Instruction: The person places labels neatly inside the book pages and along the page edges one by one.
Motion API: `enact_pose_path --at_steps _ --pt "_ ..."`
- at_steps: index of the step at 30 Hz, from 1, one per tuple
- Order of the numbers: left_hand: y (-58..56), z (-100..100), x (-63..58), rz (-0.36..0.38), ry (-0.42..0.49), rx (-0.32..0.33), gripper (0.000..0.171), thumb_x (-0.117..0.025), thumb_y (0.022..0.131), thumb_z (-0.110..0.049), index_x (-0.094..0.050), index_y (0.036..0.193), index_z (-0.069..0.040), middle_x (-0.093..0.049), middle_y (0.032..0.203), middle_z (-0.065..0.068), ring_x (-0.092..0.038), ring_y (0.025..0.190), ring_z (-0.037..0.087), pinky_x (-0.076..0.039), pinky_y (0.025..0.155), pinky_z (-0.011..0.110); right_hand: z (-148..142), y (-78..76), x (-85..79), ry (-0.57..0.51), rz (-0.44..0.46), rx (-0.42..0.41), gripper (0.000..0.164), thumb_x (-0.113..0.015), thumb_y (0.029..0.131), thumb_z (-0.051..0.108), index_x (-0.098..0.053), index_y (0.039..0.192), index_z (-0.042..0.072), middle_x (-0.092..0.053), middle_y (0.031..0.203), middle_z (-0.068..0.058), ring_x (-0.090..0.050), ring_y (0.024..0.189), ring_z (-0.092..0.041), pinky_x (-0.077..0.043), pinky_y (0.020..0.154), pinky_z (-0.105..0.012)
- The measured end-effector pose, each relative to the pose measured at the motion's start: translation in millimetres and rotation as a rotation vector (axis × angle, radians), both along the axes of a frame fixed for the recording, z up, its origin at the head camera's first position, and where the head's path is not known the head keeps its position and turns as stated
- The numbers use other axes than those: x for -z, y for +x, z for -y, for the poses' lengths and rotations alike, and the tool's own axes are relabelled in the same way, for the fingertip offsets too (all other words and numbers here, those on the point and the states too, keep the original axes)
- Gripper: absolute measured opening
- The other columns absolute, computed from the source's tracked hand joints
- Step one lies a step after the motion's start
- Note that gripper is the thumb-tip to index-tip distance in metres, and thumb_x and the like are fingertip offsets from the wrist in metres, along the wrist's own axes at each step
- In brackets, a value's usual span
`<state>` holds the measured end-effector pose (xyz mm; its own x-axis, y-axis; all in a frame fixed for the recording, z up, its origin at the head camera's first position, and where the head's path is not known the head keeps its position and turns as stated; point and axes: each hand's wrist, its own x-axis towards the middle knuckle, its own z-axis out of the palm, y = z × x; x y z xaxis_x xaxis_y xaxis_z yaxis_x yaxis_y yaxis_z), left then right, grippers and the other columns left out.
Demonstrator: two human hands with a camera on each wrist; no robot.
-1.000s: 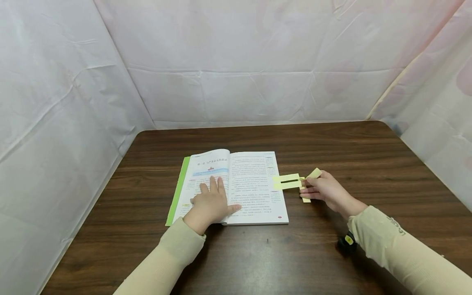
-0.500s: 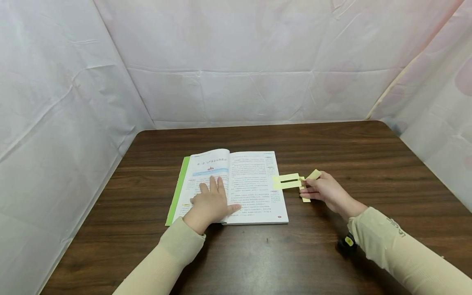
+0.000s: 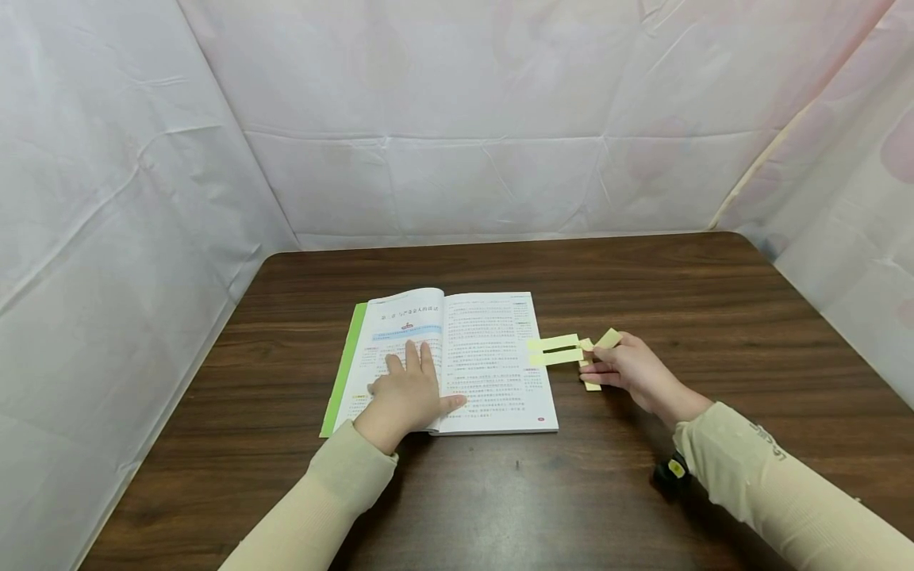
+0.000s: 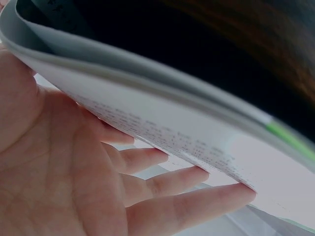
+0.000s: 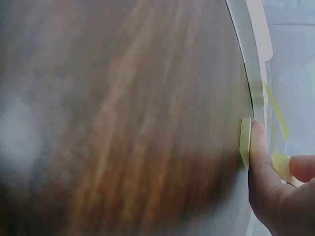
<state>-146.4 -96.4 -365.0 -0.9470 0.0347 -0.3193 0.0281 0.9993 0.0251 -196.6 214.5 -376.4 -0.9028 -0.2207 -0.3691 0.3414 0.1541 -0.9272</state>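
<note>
— Yellow strips (image 3: 557,342)?
— Two overhang the book's (image 3: 481,333) right edge; beyond, right hand (image 3: 639,371) pinches another strip (image 3: 608,339).
— Left hand (image 3: 408,394)?
— Fingers spread on book's left page (image 3: 400,313); palm (image 4: 59,162) visible in left-wrist view only.

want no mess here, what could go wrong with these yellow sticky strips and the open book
The two yellow sticky strips jut past the right edge of the open book, so the right hand, pinching another yellow piece close by, could snag them. If the left hand lifts, the curved left page might turn.
</note>
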Motion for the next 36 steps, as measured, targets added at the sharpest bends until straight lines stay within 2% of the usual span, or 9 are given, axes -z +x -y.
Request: enact_pose_path --at_steps 7,12,17,21,26,36 --pt "0.2 0 0.7 -0.008 -0.008 0.010 0.103 -0.051 0.090 -0.069 -0.020 0.156 0.003 -0.021 0.161 0.027 -0.031 0.139 0.054 -0.046 0.086 0.072 -1 0.4 -0.5 -0.004 0.011 0.003 0.024 -0.044 0.104 0.006 -0.039 0.121 -0.010 -0.057 0.101 -0.008 -0.068 0.082 -0.009 -0.058 0.081 -0.027" --pt "-0.8 0 1.4 -0.019 -0.013 0.015 0.103 -0.052 0.090 -0.069 -0.021 0.155 0.004 -0.022 0.161 0.027 -0.032 0.138 0.054 -0.047 0.085 0.072 -2 -0.2 -1.8 -0.045 0.028 0.010 0.022 -0.048 0.102 0.005 -0.042 0.117 -0.009 -0.061 0.097 -0.008 -0.069 0.081 -0.009 -0.058 0.081 -0.027" --pt "-2.0 1 4.2 -0.014 -0.019 0.011 0.103 -0.051 0.090 -0.070 -0.020 0.156 0.003 -0.021 0.161 0.027 -0.031 0.138 0.054 -0.047 0.085 0.072 -4 -0.1 -2.7 -0.075 0.041 0.016 0.023 -0.048 0.101 0.002 -0.045 0.116 -0.014 -0.065 0.093 -0.007 -0.070 0.081 -0.009 -0.058 0.080 -0.026" --pt "-2.4 1 6.9 -0.014 -0.029 0.013 0.103 -0.051 0.090 -0.070 -0.019 0.156 0.003 -0.021 0.161 0.026 -0.031 0.139 0.054 -0.046 0.087 0.071 -5 0.4 -1.9 -0.100 0.051 0.030 0.031 -0.049 0.100 0.000 -0.044 0.124 -0.019 -0.067 0.092 -0.006 -0.071 0.082 -0.009 -0.058 0.082 -0.025" --pt "-1.2 1 5.9 -0.022 -0.023 0.016 0.102 -0.052 0.090 -0.069 -0.021 0.155 0.004 -0.023 0.160 0.027 -0.032 0.137 0.055 -0.046 0.085 0.072 -9 1.8 0.3 -0.128 0.030 0.042 0.042 -0.045 0.100 -0.003 -0.038 0.135 -0.024 -0.070 0.099 -0.005 -0.072 0.088 -0.010 -0.057 0.085 -0.027" --pt "0.4 0 2.1 -0.018 -0.018 0.015 0.102 -0.052 0.090 -0.069 -0.021 0.155 0.004 -0.022 0.161 0.027 -0.032 0.138 0.054 -0.046 0.085 0.072 -12 0.8 1.0 -0.170 0.068 0.089 0.044 -0.036 0.100 0.002 -0.037 0.137 -0.022 -0.074 0.099 -0.006 -0.074 0.090 -0.014 -0.057 0.086 -0.030"
